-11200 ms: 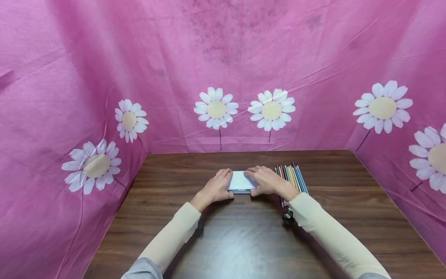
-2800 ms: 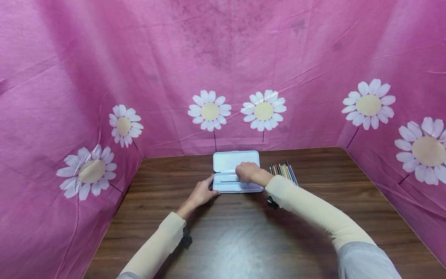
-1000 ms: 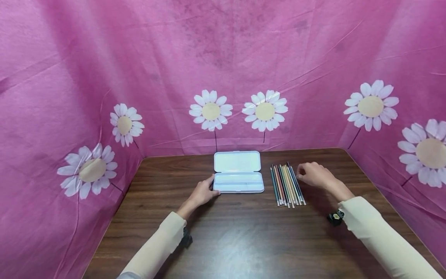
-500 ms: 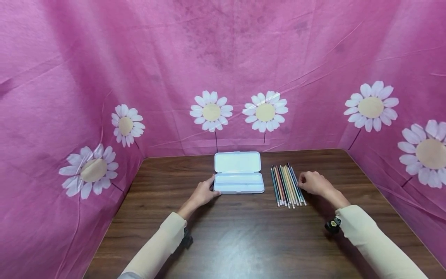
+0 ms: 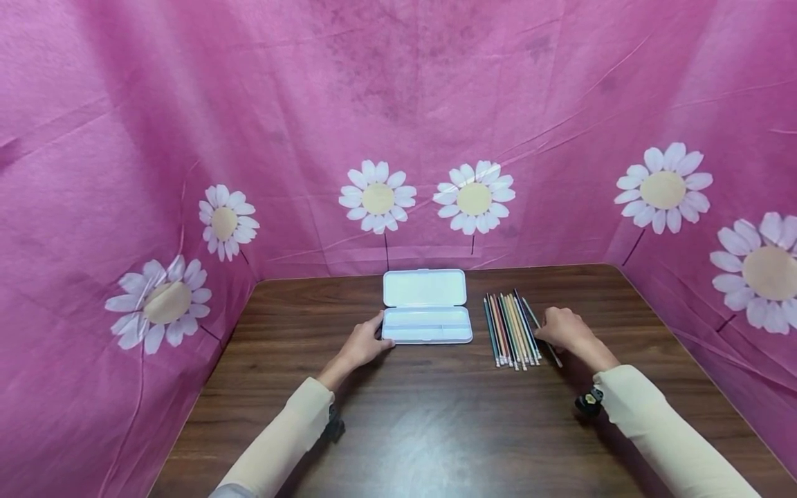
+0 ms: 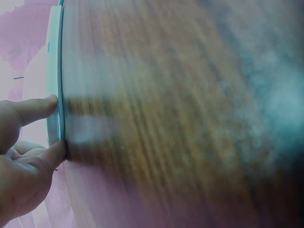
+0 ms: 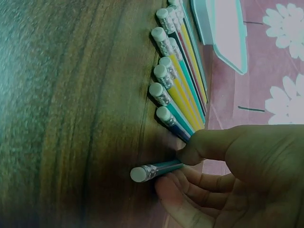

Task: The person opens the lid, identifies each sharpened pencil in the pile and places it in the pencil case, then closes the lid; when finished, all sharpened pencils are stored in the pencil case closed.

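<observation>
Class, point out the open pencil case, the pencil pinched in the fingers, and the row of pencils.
Open pencil case [image 5: 424,289]: head view, inside of the lid.
Pinched pencil [image 7: 165,166]: right wrist view, its visible barrel.
Row of pencils [image 5: 512,332]: head view, barrels mid-row.

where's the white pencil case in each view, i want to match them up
Head: the open white pencil case sits just right of centre, below mid-height.
Left wrist: the pencil case is a narrow strip near the left edge, the left hand touching it.
Right wrist: the pencil case is cut off at the top, right of centre, beyond the pencils.
Shared landmark: the brown table.
</observation>
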Motion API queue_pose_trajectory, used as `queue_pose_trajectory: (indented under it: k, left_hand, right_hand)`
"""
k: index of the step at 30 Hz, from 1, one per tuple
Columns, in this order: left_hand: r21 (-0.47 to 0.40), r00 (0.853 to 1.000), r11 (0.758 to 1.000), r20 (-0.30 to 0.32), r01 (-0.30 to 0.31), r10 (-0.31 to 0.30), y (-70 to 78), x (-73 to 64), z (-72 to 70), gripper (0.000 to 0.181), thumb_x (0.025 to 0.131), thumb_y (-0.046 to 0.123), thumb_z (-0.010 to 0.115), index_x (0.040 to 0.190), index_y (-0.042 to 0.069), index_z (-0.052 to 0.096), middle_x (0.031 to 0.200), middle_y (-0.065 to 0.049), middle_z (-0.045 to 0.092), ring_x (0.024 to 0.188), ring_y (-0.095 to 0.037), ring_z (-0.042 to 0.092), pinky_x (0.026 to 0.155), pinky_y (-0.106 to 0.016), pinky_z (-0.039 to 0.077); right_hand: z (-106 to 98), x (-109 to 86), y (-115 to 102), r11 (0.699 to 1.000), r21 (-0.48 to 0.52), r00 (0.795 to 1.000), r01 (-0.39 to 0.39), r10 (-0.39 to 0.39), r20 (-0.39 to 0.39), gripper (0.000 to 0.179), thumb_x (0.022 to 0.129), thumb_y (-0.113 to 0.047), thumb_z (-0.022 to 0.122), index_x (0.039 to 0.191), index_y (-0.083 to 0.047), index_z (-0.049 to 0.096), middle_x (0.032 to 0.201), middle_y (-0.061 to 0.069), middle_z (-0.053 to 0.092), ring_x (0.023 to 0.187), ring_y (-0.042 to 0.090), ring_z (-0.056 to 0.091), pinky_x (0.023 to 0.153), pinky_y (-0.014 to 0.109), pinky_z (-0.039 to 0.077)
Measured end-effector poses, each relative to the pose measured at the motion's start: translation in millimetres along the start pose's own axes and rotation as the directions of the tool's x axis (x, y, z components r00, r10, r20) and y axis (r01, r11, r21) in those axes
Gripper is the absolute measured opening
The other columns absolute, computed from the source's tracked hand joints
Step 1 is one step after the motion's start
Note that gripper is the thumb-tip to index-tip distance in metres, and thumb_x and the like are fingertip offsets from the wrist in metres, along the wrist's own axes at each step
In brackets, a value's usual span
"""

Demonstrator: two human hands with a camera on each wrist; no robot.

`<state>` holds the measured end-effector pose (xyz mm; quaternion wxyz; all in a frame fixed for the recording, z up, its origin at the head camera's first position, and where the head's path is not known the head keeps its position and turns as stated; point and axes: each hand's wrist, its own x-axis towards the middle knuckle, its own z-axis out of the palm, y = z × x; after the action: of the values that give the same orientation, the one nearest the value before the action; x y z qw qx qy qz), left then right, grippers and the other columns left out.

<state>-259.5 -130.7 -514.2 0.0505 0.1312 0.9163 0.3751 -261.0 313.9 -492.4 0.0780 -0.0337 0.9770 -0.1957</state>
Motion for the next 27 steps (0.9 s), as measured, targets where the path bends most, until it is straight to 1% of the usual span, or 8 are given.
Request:
queue_pose_trajectory:
  k: [6,12,13,16,19,20,23,27]
  left_hand:
    - [-0.002,1.0,1.0,0.007,0.012,-0.012,-0.2,-0.6,1.3,0.082,0.095,0.016,0.081,0.16,-0.009,0.037,0.161,-0.029,0.046,0.145,-0.037,0.054,0.122,-0.048,0.044]
    - [-0.008,1.0,1.0,0.012,-0.004,0.004,-0.4,1.0,1.5,0.081,0.096,0.015,0.08,0.16,-0.01,0.037,0.161,-0.029,0.045,0.145,-0.036,0.054,0.12,-0.047,0.046]
    - [-0.007,1.0,1.0,0.012,-0.007,0.007,-0.5,1.1,1.5,0.081,0.096,0.015,0.08,0.16,-0.01,0.037,0.161,-0.03,0.045,0.145,-0.036,0.054,0.12,-0.047,0.046]
    - [-0.005,1.0,1.0,0.012,0.0,0.0,0.5,0.8,0.8,0.081,0.096,0.015,0.08,0.16,-0.009,0.038,0.162,-0.029,0.045,0.146,-0.036,0.053,0.121,-0.047,0.045]
    - [0.0,1.0,1.0,0.009,0.007,-0.007,1.5,0.8,-0.4,0.081,0.095,0.016,0.08,0.16,-0.008,0.038,0.162,-0.028,0.045,0.147,-0.037,0.051,0.123,-0.048,0.043]
    - [0.001,1.0,1.0,0.009,0.008,-0.008,1.8,0.6,-0.8,0.081,0.095,0.016,0.08,0.16,-0.008,0.038,0.162,-0.028,0.045,0.147,-0.037,0.051,0.123,-0.048,0.043]
    - [0.014,1.0,1.0,0.006,0.004,-0.004,1.7,0.9,-1.7,0.082,0.095,0.016,0.081,0.16,-0.008,0.038,0.161,-0.029,0.046,0.147,-0.039,0.051,0.123,-0.05,0.043]
    - [0.016,1.0,1.0,0.007,0.007,-0.008,1.7,0.2,-2.2,0.081,0.095,0.017,0.081,0.16,-0.009,0.038,0.161,-0.029,0.046,0.147,-0.039,0.051,0.123,-0.05,0.042]
  right_hand:
    - [2.4,-2.2,2.5,0.999,0.004,0.999,-0.036,0.036,0.023,0.036,0.088,-0.023,0.071,0.061,-0.015,0.049,0.055,0.003,0.058,0.048,0.017,0.062,0.053,0.032,0.048]
    - [0.1,-2.7,4.7,0.999,0.007,0.999,-0.039,0.039,0.021,0.042,0.089,-0.028,0.071,0.057,-0.016,0.047,0.051,0.002,0.055,0.047,0.018,0.061,0.052,0.032,0.047]
    - [-0.4,-2.7,4.8,0.999,0.005,0.999,-0.04,0.04,0.019,0.04,0.089,-0.029,0.071,0.059,-0.015,0.049,0.053,0.003,0.056,0.048,0.019,0.062,0.052,0.033,0.047]
    - [-2.8,-2.7,3.0,0.999,-0.013,0.999,-0.045,0.045,0.0,0.033,0.089,-0.032,0.072,0.072,-0.011,0.054,0.065,0.006,0.059,0.06,0.024,0.063,0.056,0.037,0.048]
    - [-7.1,-3.9,-2.1,0.999,-0.032,0.999,-0.022,0.021,-0.044,0.03,0.086,-0.032,0.074,0.086,-0.008,0.056,0.076,0.009,0.061,0.071,0.029,0.061,0.059,0.041,0.047]
    - [-8.7,-4.2,-4.2,0.999,-0.036,0.998,-0.009,0.007,-0.06,0.03,0.084,-0.031,0.074,0.088,-0.008,0.056,0.077,0.01,0.061,0.073,0.03,0.06,0.059,0.042,0.046]
    - [-15.0,-5.8,-12.8,0.999,-0.038,0.994,0.026,-0.03,-0.102,0.026,0.081,-0.028,0.075,0.089,-0.01,0.057,0.077,0.008,0.061,0.072,0.029,0.06,0.057,0.041,0.044]
    - [-23.3,-5.6,-26.1,0.996,-0.047,0.987,0.071,-0.077,-0.138,0.02,0.082,-0.024,0.073,0.091,-0.012,0.059,0.076,0.004,0.061,0.07,0.026,0.059,0.054,0.039,0.042]
